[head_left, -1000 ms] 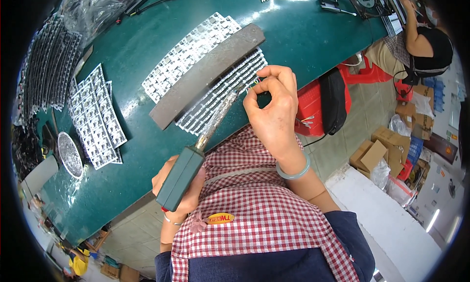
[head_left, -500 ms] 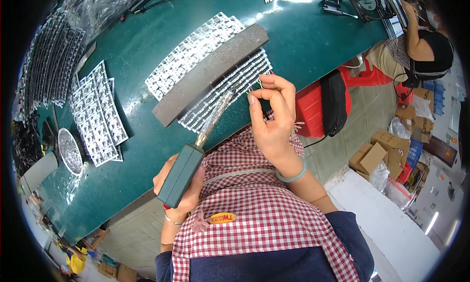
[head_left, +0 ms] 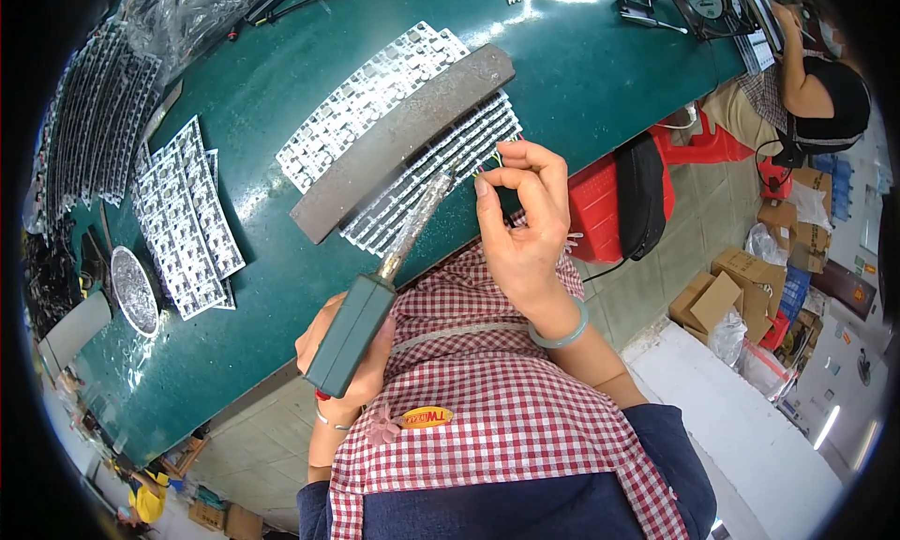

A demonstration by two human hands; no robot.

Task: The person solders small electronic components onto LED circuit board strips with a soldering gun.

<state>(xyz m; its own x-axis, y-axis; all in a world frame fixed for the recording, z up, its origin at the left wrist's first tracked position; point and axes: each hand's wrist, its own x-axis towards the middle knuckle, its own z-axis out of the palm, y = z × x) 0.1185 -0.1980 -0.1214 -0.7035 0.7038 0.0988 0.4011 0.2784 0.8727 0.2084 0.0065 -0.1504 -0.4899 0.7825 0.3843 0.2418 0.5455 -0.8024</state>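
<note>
My left hand (head_left: 377, 355) is wrapped around the green handle of a soldering iron (head_left: 352, 332). The iron's metal barrel slants up and right, its tip lying over the near edge of narrow circuit board strips (head_left: 380, 231). My right hand (head_left: 527, 231) is closed in a pinch on thin coloured wires (head_left: 496, 157) at the right end of those strips. The fingertips partly cover the wires, and whether the tip touches one I cannot tell. A heavy grey metal bar (head_left: 403, 142) lies across the strips and a white circuit board panel (head_left: 361, 95) behind them.
More circuit board panels (head_left: 183, 221) lie left on the green table (head_left: 272, 306), beside a small round dish (head_left: 136, 292) and a stack of dark curved strips (head_left: 94, 118). Plastic wrap (head_left: 192, 20) sits far left. A red stool (head_left: 595, 207) stands right; another person (head_left: 825, 99) sits beyond.
The soldering iron and my left hand have shifted very slightly right. My right hand keeps its pinch almost unmoved, and the bar and boards stay where they were.
</note>
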